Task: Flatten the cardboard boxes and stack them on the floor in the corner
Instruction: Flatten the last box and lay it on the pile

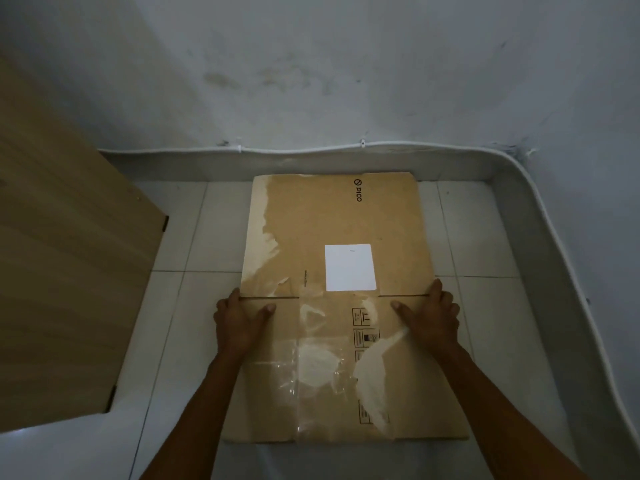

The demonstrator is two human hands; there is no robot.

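So the flattened cardboard box [332,306] is lying flat on the white tiled floor [491,323], pretty much dead center of the frame, its far edge almost up against the skirting along the back wall [346,64]. The left hand [239,320] grips the left edge and the right hand [433,317] the right edge, both right at the fold line: thumbs on top, fingers [437,289] curled over the side, so both are closed on the cardboard. There's a white label [349,267] mid-panel and a PICO logo [357,190] near the far right corner, plus torn tape patches. Open room: a strip of bare tile on the right, out to the curved wall base, and a narrower strip on the left before the wooden panel [69,254] in the left of the frame.
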